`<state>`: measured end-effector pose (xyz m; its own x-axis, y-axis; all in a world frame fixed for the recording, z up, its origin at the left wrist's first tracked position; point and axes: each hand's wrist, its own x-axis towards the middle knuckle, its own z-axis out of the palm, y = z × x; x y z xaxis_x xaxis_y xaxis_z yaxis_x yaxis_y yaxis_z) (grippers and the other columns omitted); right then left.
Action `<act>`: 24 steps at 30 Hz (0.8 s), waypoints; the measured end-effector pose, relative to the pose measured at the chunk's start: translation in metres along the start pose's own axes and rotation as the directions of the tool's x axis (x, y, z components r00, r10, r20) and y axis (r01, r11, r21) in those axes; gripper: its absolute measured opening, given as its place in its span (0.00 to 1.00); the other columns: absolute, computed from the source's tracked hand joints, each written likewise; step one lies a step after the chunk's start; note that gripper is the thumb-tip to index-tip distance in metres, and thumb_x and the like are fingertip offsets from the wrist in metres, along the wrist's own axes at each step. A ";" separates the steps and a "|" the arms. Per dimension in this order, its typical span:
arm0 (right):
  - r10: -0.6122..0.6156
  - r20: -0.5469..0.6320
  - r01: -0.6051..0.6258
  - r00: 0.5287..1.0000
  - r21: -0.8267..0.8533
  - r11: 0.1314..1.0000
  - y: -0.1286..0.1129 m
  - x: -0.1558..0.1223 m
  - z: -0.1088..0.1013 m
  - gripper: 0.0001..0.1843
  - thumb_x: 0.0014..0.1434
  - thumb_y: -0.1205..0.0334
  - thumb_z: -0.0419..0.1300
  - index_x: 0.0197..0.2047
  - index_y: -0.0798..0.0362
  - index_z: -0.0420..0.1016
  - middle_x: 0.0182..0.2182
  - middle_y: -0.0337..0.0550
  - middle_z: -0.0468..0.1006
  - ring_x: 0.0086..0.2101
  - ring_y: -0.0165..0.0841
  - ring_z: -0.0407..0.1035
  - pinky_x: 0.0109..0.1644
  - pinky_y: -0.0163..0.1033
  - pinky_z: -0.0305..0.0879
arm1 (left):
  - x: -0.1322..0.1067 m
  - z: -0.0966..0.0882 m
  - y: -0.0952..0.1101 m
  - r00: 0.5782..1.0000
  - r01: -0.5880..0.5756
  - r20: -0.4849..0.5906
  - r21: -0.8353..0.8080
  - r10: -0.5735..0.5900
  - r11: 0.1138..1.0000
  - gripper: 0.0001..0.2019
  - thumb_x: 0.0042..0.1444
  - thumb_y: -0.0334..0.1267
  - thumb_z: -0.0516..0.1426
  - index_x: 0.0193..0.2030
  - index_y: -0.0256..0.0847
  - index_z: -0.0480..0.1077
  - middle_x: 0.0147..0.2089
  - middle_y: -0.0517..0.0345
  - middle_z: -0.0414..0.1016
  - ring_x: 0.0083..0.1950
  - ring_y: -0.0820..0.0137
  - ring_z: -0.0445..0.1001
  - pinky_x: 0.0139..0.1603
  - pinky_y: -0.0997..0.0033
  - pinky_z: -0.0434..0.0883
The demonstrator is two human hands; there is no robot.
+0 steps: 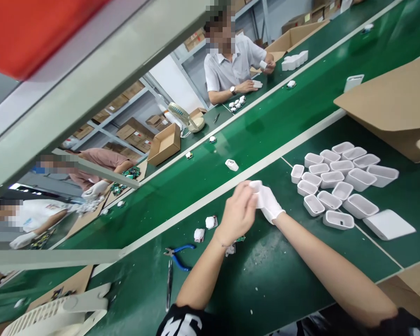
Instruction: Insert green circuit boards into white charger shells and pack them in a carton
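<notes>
My bare left hand [236, 210] and my white-gloved right hand [270, 204] meet over the near side of the green bench. Between their fingers is a small white plastic case [256, 193], partly covered by the hands and hard to tell from the glove. Both hands are closed around it. Under my left wrist lies a small circuit board piece [231, 249], mostly hidden. To its left sit two white-topped components [211, 222]. Blue-handled cutters [180, 255] and metal tweezers [169, 285] rest left of my left forearm.
Several open white cases [331, 179] stand to the right, beside a cardboard box [388, 109]. Beyond a pale rail runs a green conveyor belt [266, 126] carrying scattered parts. A co-worker [231, 65] sits across it. A fan [56, 312] stands at lower left; a metal frame crosses upper left.
</notes>
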<state>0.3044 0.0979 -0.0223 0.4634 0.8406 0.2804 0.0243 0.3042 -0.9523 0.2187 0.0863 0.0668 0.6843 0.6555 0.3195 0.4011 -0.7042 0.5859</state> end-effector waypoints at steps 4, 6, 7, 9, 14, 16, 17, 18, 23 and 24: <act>0.175 0.208 -0.206 0.962 0.135 0.969 -0.013 -0.004 -0.005 0.24 0.63 0.47 0.51 0.35 0.59 0.78 0.28 0.43 0.78 0.27 0.28 0.73 0.34 0.35 0.73 | -0.055 -0.027 -0.042 0.960 0.138 -0.219 -0.162 -0.172 0.977 0.12 0.61 0.47 0.53 0.31 0.42 0.66 0.44 0.50 0.69 0.48 0.63 0.68 0.50 0.63 0.64; 0.226 0.280 -0.280 0.933 0.169 0.945 -0.025 -0.011 -0.005 0.22 0.61 0.48 0.54 0.43 0.58 0.76 0.31 0.44 0.79 0.30 0.29 0.74 0.38 0.38 0.74 | -0.080 -0.026 -0.064 0.918 0.189 -0.293 -0.275 -0.269 0.943 0.12 0.54 0.48 0.60 0.36 0.42 0.68 0.46 0.50 0.69 0.49 0.61 0.69 0.49 0.63 0.65; 0.249 0.321 -0.319 0.914 0.185 0.930 -0.031 -0.016 -0.004 0.21 0.60 0.49 0.56 0.47 0.57 0.75 0.33 0.44 0.79 0.31 0.30 0.74 0.41 0.40 0.74 | -0.090 -0.024 -0.073 0.895 0.198 -0.319 -0.343 -0.312 0.918 0.14 0.50 0.47 0.63 0.39 0.42 0.68 0.47 0.49 0.69 0.49 0.61 0.69 0.48 0.63 0.66; 0.281 0.394 -0.373 0.875 0.180 0.910 -0.041 -0.025 -0.002 0.22 0.58 0.50 0.60 0.51 0.54 0.73 0.39 0.45 0.79 0.36 0.32 0.75 0.46 0.42 0.73 | -0.103 -0.019 -0.086 0.867 0.191 -0.336 -0.456 -0.367 0.869 0.21 0.45 0.42 0.67 0.45 0.43 0.68 0.48 0.48 0.71 0.49 0.60 0.70 0.47 0.63 0.67; 0.162 0.437 -0.191 0.885 0.021 0.981 -0.047 -0.043 0.002 0.14 0.57 0.57 0.62 0.47 0.46 0.75 0.50 0.43 0.74 0.50 0.36 0.70 0.55 0.41 0.68 | -0.111 -0.013 -0.094 0.901 0.094 -0.299 -0.570 -0.313 0.816 0.25 0.39 0.31 0.68 0.45 0.45 0.66 0.44 0.53 0.76 0.46 0.61 0.73 0.50 0.61 0.65; 0.129 0.462 -0.133 0.877 -0.023 0.991 -0.044 -0.048 0.003 0.14 0.57 0.59 0.61 0.47 0.44 0.75 0.49 0.42 0.74 0.50 0.36 0.70 0.54 0.41 0.69 | -0.110 -0.014 -0.094 0.893 0.063 -0.311 -0.630 -0.326 0.774 0.27 0.36 0.30 0.69 0.44 0.46 0.65 0.41 0.55 0.77 0.44 0.62 0.75 0.52 0.58 0.64; 0.124 0.472 -0.114 0.873 -0.050 0.992 -0.042 -0.051 0.003 0.14 0.57 0.60 0.62 0.47 0.44 0.75 0.49 0.42 0.74 0.49 0.36 0.71 0.53 0.41 0.70 | -0.109 -0.014 -0.094 0.886 0.063 -0.310 -0.657 -0.345 0.751 0.27 0.35 0.31 0.69 0.43 0.46 0.65 0.40 0.55 0.78 0.43 0.61 0.75 0.52 0.56 0.64; 0.119 0.474 -0.093 0.873 -0.078 0.993 -0.040 -0.053 0.003 0.14 0.56 0.61 0.62 0.48 0.44 0.75 0.49 0.42 0.74 0.49 0.37 0.71 0.52 0.41 0.71 | -0.109 -0.014 -0.095 0.881 0.070 -0.301 -0.679 -0.364 0.730 0.27 0.33 0.31 0.70 0.42 0.46 0.65 0.40 0.55 0.78 0.42 0.61 0.75 0.53 0.55 0.64; -0.018 0.484 0.116 0.875 -0.172 0.978 -0.040 -0.058 0.000 0.18 0.56 0.64 0.64 0.50 0.40 0.73 0.50 0.41 0.75 0.48 0.37 0.72 0.51 0.43 0.73 | -0.111 -0.013 -0.099 0.905 -0.002 -0.318 -0.670 -0.285 0.742 0.21 0.36 0.34 0.70 0.37 0.46 0.67 0.40 0.53 0.79 0.42 0.61 0.76 0.53 0.53 0.65; -0.058 0.504 0.172 0.862 -0.183 0.968 -0.041 -0.058 -0.002 0.20 0.56 0.65 0.64 0.51 0.39 0.73 0.50 0.40 0.75 0.49 0.37 0.72 0.51 0.43 0.73 | -0.111 -0.013 -0.099 0.906 -0.025 -0.331 -0.663 -0.264 0.748 0.21 0.37 0.33 0.69 0.37 0.46 0.68 0.41 0.53 0.79 0.42 0.61 0.77 0.53 0.53 0.66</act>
<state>0.2780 0.0363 0.0005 -0.0486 0.9325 0.3579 0.2653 0.3575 -0.8954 0.0950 0.0873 -0.0172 0.3126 0.8698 0.3817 -0.1207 -0.3622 0.9242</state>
